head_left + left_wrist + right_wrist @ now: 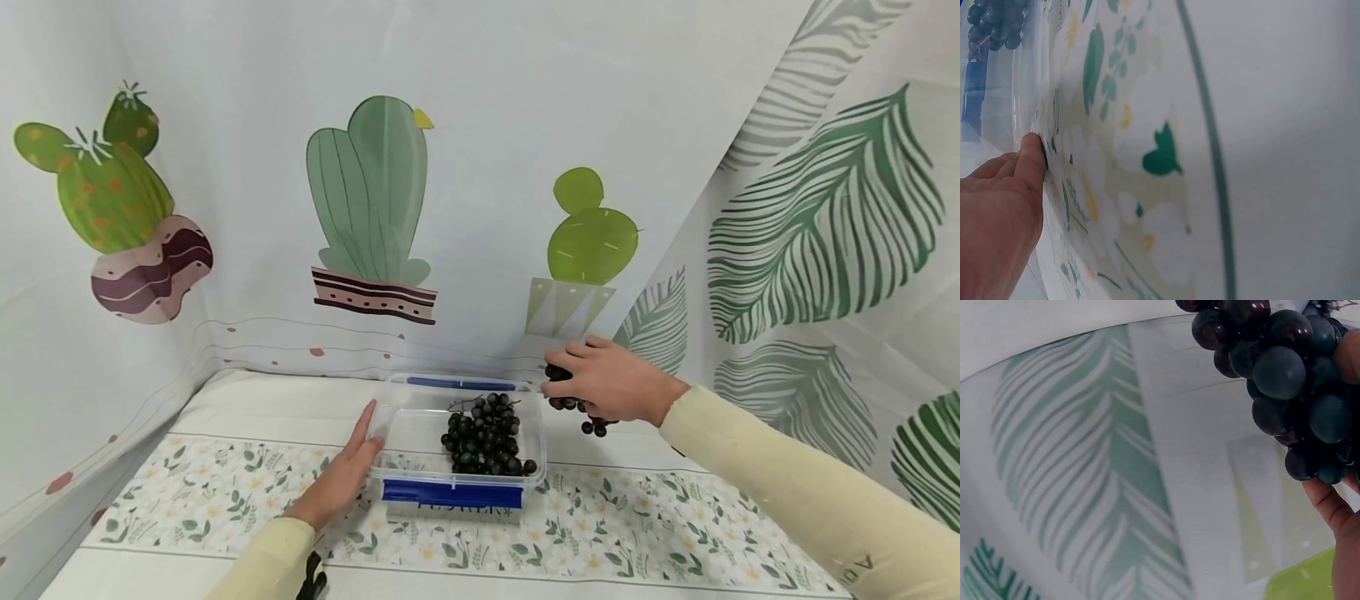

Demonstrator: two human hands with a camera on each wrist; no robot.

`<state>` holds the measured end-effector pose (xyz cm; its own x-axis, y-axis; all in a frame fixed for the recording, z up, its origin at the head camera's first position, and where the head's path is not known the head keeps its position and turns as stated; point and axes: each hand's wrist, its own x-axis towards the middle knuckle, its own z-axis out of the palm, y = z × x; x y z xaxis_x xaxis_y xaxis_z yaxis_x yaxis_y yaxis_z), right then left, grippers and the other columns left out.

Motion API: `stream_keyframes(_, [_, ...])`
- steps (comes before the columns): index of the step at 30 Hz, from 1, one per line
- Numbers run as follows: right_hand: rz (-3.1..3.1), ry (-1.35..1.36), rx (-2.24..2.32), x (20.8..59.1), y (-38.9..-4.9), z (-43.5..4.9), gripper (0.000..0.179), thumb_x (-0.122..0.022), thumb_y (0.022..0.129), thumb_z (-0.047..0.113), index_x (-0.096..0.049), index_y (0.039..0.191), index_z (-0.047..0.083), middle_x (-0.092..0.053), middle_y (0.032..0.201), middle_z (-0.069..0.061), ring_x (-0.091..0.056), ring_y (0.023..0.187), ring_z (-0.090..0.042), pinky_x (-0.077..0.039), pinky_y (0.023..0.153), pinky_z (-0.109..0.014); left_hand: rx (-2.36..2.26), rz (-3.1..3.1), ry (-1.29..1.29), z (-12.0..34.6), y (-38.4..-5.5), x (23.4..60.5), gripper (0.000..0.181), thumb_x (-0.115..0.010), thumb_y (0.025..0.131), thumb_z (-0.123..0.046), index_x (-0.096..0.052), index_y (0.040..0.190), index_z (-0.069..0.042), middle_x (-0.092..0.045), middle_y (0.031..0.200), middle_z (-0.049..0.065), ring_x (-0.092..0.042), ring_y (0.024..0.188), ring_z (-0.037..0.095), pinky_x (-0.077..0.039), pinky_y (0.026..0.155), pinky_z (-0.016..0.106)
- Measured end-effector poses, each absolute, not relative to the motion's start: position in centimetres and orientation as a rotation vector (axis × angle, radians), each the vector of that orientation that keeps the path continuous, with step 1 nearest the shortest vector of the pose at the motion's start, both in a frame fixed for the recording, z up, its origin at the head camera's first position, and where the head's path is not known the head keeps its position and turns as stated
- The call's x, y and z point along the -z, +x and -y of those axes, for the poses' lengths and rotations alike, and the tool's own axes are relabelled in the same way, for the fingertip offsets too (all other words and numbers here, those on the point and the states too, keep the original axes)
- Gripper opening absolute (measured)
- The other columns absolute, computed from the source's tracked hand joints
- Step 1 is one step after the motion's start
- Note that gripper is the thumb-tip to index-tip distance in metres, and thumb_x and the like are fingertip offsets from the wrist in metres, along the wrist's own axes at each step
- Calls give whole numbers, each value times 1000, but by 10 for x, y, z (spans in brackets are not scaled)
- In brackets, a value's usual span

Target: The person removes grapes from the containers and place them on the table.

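Observation:
My right hand (611,379) grips a bunch of dark grapes (1279,372) just beyond the right side of a clear plastic box (408,433). Its fingers wrap the bunch, and some grapes dangle below the palm. Inside the box, another bunch of dark grapes (483,437) lies in the right half, with thin stems showing at the top. The box has no lid on it and blue clips (450,493) along its front and back. My left hand (341,479) rests against the box's left wall with its fingers straight, thumb at the rim.
A white cloth with a floral band (247,492) covers the table. Behind it hangs a white curtain (472,167) printed with cacti and leaves, close to the box's back edge. A small dark object (312,575) shows beside the left sleeve.

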<state>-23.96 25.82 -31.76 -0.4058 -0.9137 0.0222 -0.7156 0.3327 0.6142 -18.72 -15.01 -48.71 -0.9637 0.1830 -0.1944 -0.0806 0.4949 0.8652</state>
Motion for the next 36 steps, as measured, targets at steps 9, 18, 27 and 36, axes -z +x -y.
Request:
stream_keyframes(9, [2264, 1376, 837, 334, -242, -296, 55, -95, 75, 29, -64, 119, 36, -64, 132, -4, -56, 98, -21, -46, 78, -38, -1481, -2464, 128, 148, -191, 489, 64, -24, 111, -60, 13, 162, -51, 5, 178, 7, -11, 162, 43, -15, 126, 74])
stream_keyframes(18, [2335, 1333, 886, 353, -244, -327, 55, -94, 76, 24, -64, 120, 36, -64, 137, -5, -60, 110, -24, -50, 84, -43, -1473, -2460, 83, 151, -190, 492, 64, -26, 111, -60, 14, 161, -53, 5, 178, 6, -9, 162, 42, -14, 125, 75])
stream_keyframes(27, [2289, 1334, 922, 372, -245, -359, 53, -93, 77, 14, -65, 117, 33, -66, 134, -5, -59, 108, -24, -49, 82, -42, -1458, -2474, 67, 153, -189, 492, 64, -26, 111, -60, 14, 161, -54, 5, 178, 7, -8, 162, 42, -14, 124, 76])
stream_keyframes(36, [2236, 1302, 905, 394, -248, -395, 57, -95, 72, 15, -66, 117, 32, -67, 133, -4, -58, 107, -25, -50, 82, -44, -1460, -2478, 73, 152, -186, 490, 65, -26, 110, -62, 13, 161, -53, 2, 178, 8, -10, 162, 43, -15, 123, 77])
